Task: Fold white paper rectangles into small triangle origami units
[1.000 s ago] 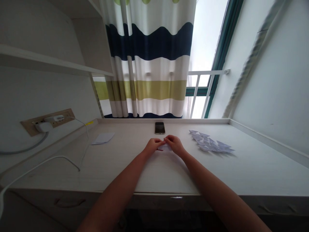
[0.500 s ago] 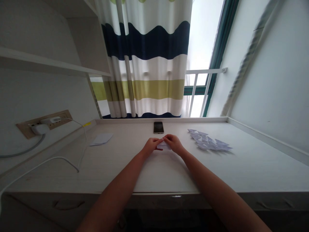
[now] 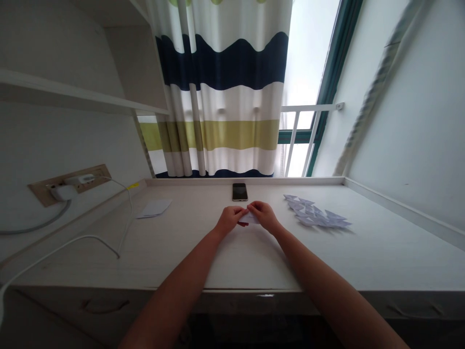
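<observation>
Between my two hands is a small piece of white paper (image 3: 249, 219), held just above the desk in the middle. My left hand (image 3: 231, 218) pinches its left side, thumb on top and fingertips showing underneath. The right hand (image 3: 263, 216) grips the upper right part, its thumb and fingers close to the left thumb. Most of the paper's folds are hidden by the fingers. Right of my hands lies a cluster of folded white paper pieces (image 3: 315, 212) with pointed corners. A small stack of flat white paper sheets (image 3: 154, 208) rests to the left.
A dark-screened phone (image 3: 240, 192) lies beyond my hands on the white desk (image 3: 174, 252). White cables (image 3: 128, 213) run from a wall socket (image 3: 69, 183) over the desk's left side. A raised rim (image 3: 203, 182) borders the back, before a striped curtain (image 3: 232, 131).
My hands stay together on the paper with only a slight shift of the fingers. The whole view has moved a few pixels.
</observation>
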`<state>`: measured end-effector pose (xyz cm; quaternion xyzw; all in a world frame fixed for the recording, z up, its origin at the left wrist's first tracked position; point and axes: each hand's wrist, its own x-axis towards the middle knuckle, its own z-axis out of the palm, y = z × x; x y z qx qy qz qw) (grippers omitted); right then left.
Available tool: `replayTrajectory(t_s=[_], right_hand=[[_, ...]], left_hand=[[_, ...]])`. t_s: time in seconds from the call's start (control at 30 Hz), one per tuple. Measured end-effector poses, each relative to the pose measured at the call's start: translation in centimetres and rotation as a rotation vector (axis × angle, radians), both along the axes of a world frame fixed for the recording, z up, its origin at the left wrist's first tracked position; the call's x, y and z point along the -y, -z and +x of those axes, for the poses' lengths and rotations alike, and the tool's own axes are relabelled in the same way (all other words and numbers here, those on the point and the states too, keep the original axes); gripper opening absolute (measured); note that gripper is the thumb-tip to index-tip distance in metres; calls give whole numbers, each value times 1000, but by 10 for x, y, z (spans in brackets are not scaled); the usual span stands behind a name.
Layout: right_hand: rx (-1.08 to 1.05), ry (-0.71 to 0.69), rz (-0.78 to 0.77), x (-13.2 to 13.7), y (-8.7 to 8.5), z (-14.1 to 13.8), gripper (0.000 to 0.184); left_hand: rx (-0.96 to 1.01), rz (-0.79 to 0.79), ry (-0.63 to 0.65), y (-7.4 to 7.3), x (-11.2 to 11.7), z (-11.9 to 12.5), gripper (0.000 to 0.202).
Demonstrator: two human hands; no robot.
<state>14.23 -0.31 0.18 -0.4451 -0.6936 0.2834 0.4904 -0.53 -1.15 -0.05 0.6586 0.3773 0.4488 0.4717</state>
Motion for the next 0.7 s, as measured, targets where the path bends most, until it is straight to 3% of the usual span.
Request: replayTrajectory(t_s=[0.33, 0.53, 0.7], right_hand=[[1, -31, -29, 2, 1, -3, 23], [-87, -99, -92, 2, -1, -1, 29], [-68, -247, -34, 5, -3, 2, 35]], left_hand=[[-59, -123, 46, 1, -3, -3, 37], [-50, -108, -65, -1, -6, -5, 32], [20, -151, -203, -6, -4, -8, 29]])
